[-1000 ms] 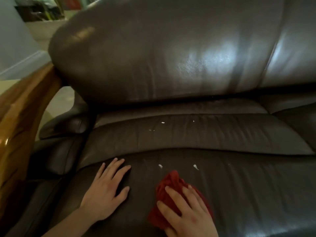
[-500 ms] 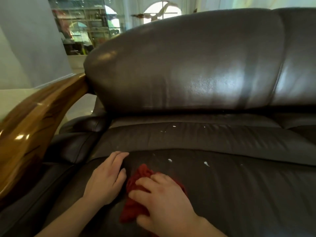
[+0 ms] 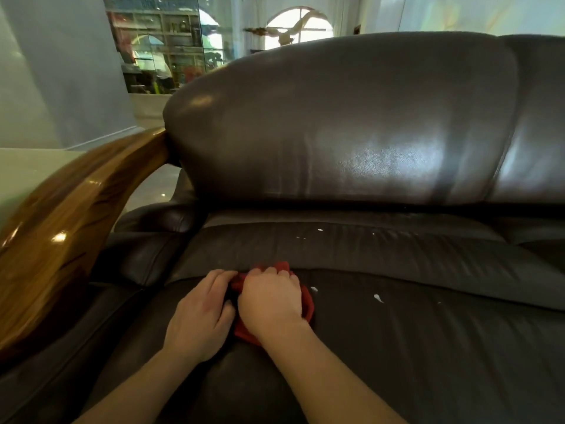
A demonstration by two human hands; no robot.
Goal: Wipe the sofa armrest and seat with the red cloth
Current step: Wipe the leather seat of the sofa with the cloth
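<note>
A dark brown leather sofa fills the view; its seat cushion (image 3: 412,347) lies below me. The red cloth (image 3: 306,304) is bunched on the seat near the cushion seam. My right hand (image 3: 270,296) presses down on it with curled fingers, covering most of it. Right beside it, my left hand (image 3: 200,313) rests on the seat with its fingertips touching the cloth's left edge. The glossy wooden armrest (image 3: 61,228) curves down the left side, apart from both hands. Small white specks (image 3: 378,297) dot the seat to the right of the cloth.
The padded backrest (image 3: 336,123) rises behind the seat. More white specks (image 3: 320,230) sit on the rear seat fold. A leather side bolster (image 3: 153,218) lies under the armrest. Beyond the sofa are a pale floor, a grey wall and glass shelving (image 3: 159,47).
My right hand has pushed the cloth forward and left to the cushion seam, up against my left hand. My fingers have curled. The view has tilted up, showing more of the backrest and room.
</note>
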